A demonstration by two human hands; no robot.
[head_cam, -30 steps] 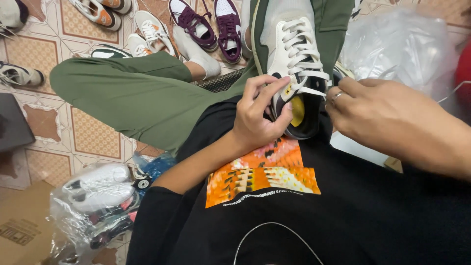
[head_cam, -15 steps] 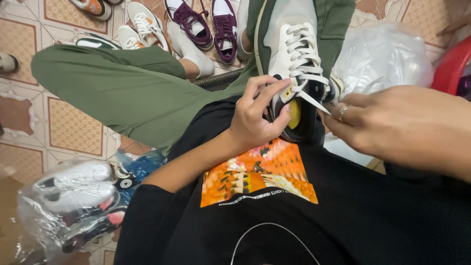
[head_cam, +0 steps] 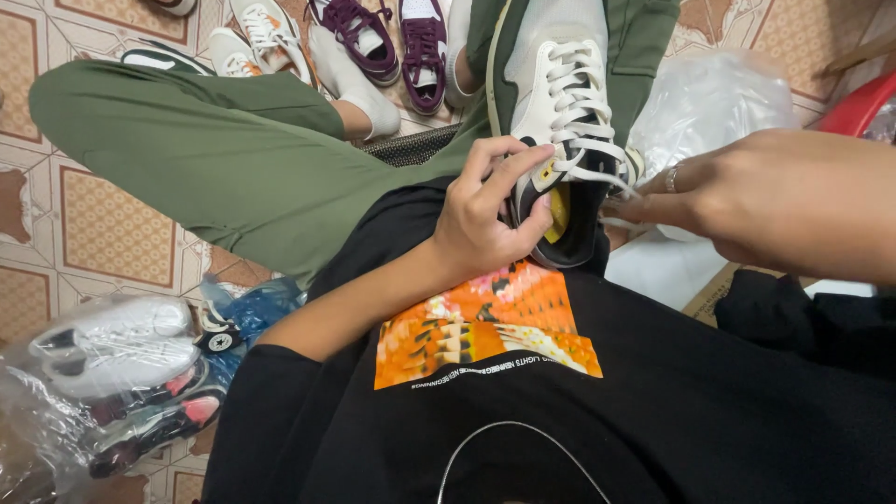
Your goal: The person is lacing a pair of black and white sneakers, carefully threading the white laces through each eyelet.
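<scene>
Fingers [head_cam: 511,177] of the left hand [head_cam: 485,219] are curling snugly around the collar of a white lace-up sneaker [head_cam: 560,121], thumb on the near side, gripping it right where the yellow lining is showing. Over on the other side, the right hand [head_cam: 747,201] is pinching the loose end of a white lace [head_cam: 611,177] between its fingertips – narrow, closed on the lace, with a ring showing on one finger. The sneaker is lying in the person's lap, toe pointing away, resting between the green trouser legs [head_cam: 205,149] and just above the orange print on the black shirt [head_cam: 579,420].

Around that: a purple pair of shoes [head_cam: 392,37] is sitting on the patterned tile floor [head_cam: 56,233] past the knees, next to a white and orange sneaker [head_cam: 266,33]. Down at the lower left, a clear plastic bag of sneakers [head_cam: 112,373] is lying on the floor beside the person's left arm. Another crumpled clear bag [head_cam: 719,93] is sitting just behind the right hand – a red plastic thing [head_cam: 859,107] is peeking in at the edge, can't really tell what it is.
</scene>
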